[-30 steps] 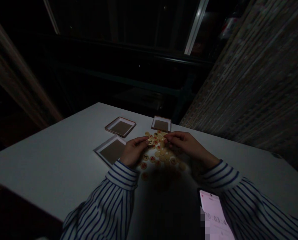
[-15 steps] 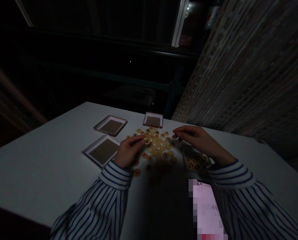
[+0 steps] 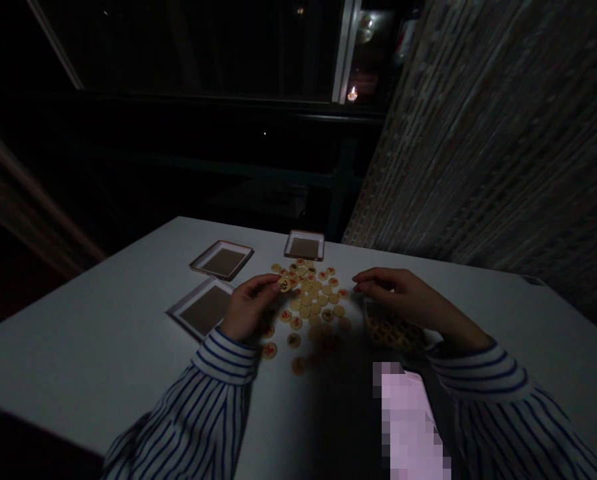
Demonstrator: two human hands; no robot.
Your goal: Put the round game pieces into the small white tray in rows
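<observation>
My left hand (image 3: 248, 305) pinches a xiangqi piece (image 3: 283, 285), a pale round disc with a black character, at the left side of the loose pieces (image 3: 316, 300). These lie spread on the white table, some showing red or black characters, others plain pale faces. My right hand (image 3: 401, 293) hovers to the right of the pile, thumb and index finger slightly apart, and I see no piece between them. Below it stands a box (image 3: 368, 333) holding several pieces with dark markings, partly hidden by the hand and deep in shadow.
On the left of the white table (image 3: 103, 333) stand two shallow trays, one nearer (image 3: 203, 310) and one farther (image 3: 223, 260). Another tray (image 3: 304, 247) sits behind the pile. A phone (image 3: 413, 427) with a lit, blurred screen lies at the front. A string curtain (image 3: 478, 153) hangs at right.
My left hand has shifted slightly left, still pinching the piece. My right hand has moved a little right and down. The camera view has tilted slightly upward.
</observation>
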